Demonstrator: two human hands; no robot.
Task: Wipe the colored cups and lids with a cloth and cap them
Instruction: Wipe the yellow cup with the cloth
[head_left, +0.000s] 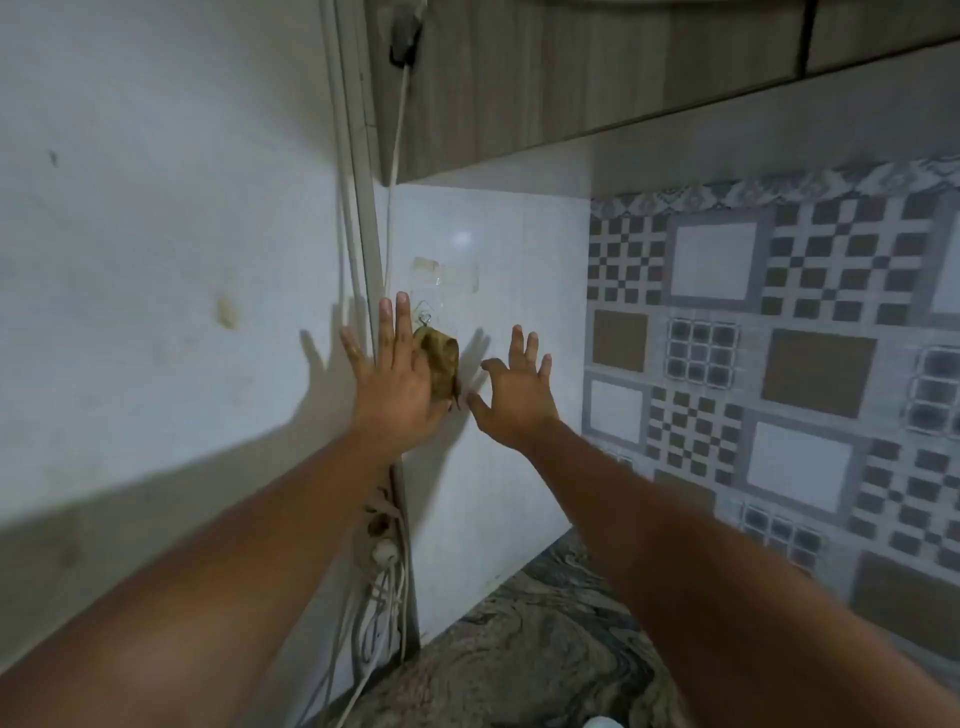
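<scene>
**Forearms raised to the cloth on the wall hook**

Both forearms enter from the bottom edge and reach up toward the wall hook (426, 316).

Left hand (395, 379): fingers straight and spread, back toward the camera, just below and left of the hook. It covers the left part of the cloth (442, 364); contact with the cloth cannot be confirmed.

Right hand (519, 387): fingers apart and loosely bent, holding nothing, below and right of the hook, just beside the cloth.

The brown cloth hangs bunched directly under the hook.

- Left of the hook: a vertical white conduit (358, 218).
- Well below the hook: a power strip (382, 540) with white cables (379, 613).
- Above the hook: a wooden cabinet (571, 67).
- Right of the hook: patterned tiles (779, 364).
- Below and right of the hook: a marbled counter (545, 639).
</scene>
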